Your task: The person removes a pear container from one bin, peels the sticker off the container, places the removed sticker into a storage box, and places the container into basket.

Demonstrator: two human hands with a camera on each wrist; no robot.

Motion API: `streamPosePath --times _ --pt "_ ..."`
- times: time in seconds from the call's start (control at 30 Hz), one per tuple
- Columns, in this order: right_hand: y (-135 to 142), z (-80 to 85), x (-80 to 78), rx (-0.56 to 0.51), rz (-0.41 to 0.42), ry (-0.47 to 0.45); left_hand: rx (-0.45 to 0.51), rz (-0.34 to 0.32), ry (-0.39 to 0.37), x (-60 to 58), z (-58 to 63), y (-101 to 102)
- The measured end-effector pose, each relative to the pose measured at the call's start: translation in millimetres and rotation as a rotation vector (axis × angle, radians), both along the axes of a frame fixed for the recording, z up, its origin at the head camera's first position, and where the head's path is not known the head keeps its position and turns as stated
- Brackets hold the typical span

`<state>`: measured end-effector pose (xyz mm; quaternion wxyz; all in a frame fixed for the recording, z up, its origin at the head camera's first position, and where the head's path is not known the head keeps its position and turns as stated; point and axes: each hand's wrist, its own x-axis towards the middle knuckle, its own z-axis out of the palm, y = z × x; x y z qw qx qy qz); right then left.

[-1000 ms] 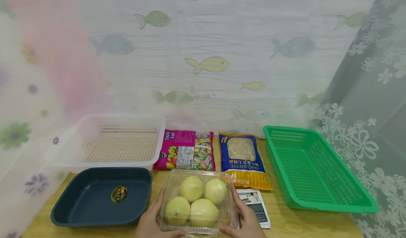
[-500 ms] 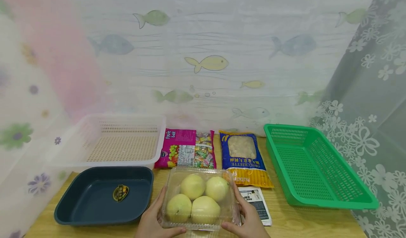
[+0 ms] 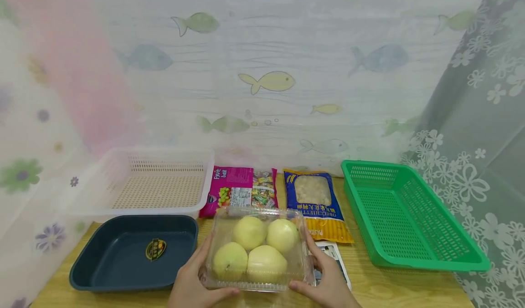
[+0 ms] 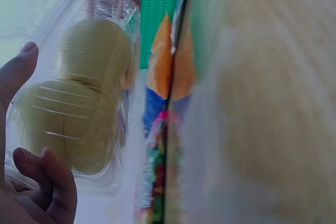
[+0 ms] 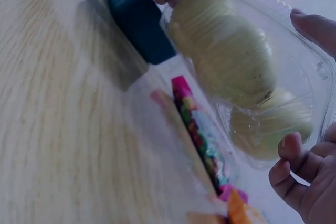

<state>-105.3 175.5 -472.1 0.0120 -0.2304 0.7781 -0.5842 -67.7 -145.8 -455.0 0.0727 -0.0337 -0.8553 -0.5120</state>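
Note:
A clear plastic clamshell box with several round, pale yellow-green fruits inside is held between both hands at the table's front. My left hand grips its left side, thumb along the front edge. On the opposite side, my right hand holds it the same way. Both wrist views show the box off the tabletop, with fingers curled under its near side. A white printed packet lies partly hidden behind my right hand.
A dark blue tray stands left of the box, a white basket behind it. A pink candy bag and blue-and-yellow pasta bag lie at the back. At right is a green basket. A fish-print curtain hangs behind.
Both hands have raised the box of fruit and shifted it slightly forward. It now covers more of the candy bag's lower edge. The baskets, tray and bags stay put.

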Motion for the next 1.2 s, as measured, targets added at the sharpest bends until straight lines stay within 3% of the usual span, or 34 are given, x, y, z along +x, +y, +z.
streamPosePath --times 0.23,0.4,0.73,1.2 --pt "-1 17.7 -4.2 0.030 -0.014 0.119 -0.002 -0.009 0.042 -2.5 16.0 -4" --pt "-2 31.7 -9.8 0.029 -0.021 0.154 -0.045 -0.012 0.069 -6.8 27.9 -6" --pt "-5 57.3 -14.1 0.072 -0.067 0.164 -0.049 -0.040 0.078 -14.2 54.6 -12" --pt "-5 80.0 -18.8 0.082 -0.077 0.151 -0.025 -0.056 0.116 -16.7 70.0 -11"
